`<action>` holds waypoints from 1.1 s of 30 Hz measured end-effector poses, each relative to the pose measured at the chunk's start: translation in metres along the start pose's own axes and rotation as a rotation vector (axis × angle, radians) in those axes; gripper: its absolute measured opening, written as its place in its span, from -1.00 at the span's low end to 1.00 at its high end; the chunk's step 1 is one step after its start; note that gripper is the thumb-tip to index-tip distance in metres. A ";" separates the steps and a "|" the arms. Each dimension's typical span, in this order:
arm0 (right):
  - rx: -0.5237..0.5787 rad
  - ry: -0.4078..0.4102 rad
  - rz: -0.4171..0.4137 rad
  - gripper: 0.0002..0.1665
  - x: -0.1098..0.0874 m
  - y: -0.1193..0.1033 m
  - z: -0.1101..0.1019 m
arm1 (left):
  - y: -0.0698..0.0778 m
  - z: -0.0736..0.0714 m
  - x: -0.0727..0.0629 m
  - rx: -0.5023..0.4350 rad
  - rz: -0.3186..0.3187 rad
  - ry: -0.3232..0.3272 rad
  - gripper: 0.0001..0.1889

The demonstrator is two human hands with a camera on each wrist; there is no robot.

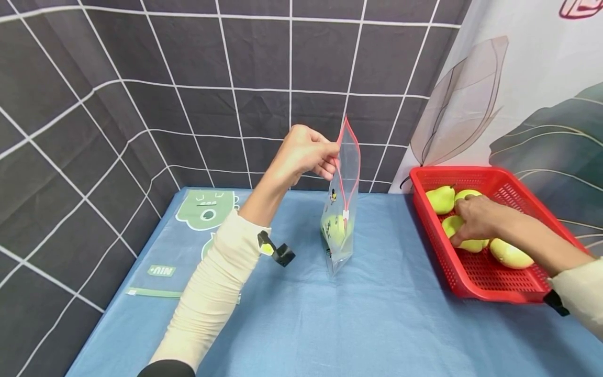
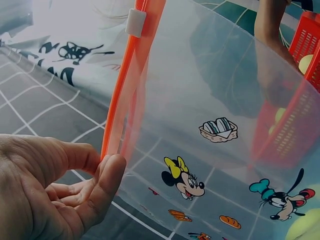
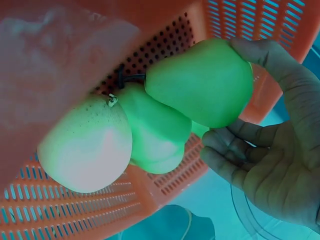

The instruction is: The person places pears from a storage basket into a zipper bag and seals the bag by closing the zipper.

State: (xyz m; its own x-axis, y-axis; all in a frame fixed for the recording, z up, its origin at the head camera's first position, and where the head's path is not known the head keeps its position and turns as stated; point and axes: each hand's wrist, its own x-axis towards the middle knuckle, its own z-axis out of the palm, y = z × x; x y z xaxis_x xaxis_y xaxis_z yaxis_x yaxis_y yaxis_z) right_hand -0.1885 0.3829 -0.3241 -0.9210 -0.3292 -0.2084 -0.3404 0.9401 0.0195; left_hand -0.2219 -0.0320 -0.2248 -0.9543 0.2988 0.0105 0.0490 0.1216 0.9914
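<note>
My left hand [image 1: 308, 154] pinches the top edge of a clear slider zip bag [image 1: 349, 173] between thumb and fingers. The bag stands upright on the table with its red-rimmed mouth parted. Cartoon figures are printed on it, and a yellow-green fruit [image 1: 334, 230] sits at its bottom. Over at the right, my right hand [image 1: 482, 217] reaches into a red basket [image 1: 476, 290]. In the right wrist view its thumb and fingers grip the wide end of a green pear [image 3: 205, 82]. Another pear [image 3: 150, 130] and a paler, rounder fruit [image 3: 87, 145] lie beside it.
A second zip bag [image 1: 162, 262], with a green zip and a green cartoon print, lies flat on the blue-covered table [image 1: 377, 324] at the left. Behind the table hangs a dark cloth [image 1: 254, 52] with white grid lines. A pale patterned curtain [image 1: 537, 68] hangs behind the basket.
</note>
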 end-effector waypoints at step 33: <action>0.016 0.210 0.104 -0.06 -0.001 0.003 -0.074 | -0.002 0.001 -0.001 -0.019 -0.004 -0.010 -0.81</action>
State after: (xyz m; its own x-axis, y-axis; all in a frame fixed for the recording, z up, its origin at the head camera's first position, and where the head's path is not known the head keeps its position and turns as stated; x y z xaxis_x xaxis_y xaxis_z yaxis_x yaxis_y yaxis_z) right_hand -0.2025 0.3795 -0.2510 -0.9708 -0.2398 0.0023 -0.2398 0.9707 0.0142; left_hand -0.2212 -0.0318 -0.2270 -0.9516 0.3074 0.0057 0.0399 0.1052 0.9937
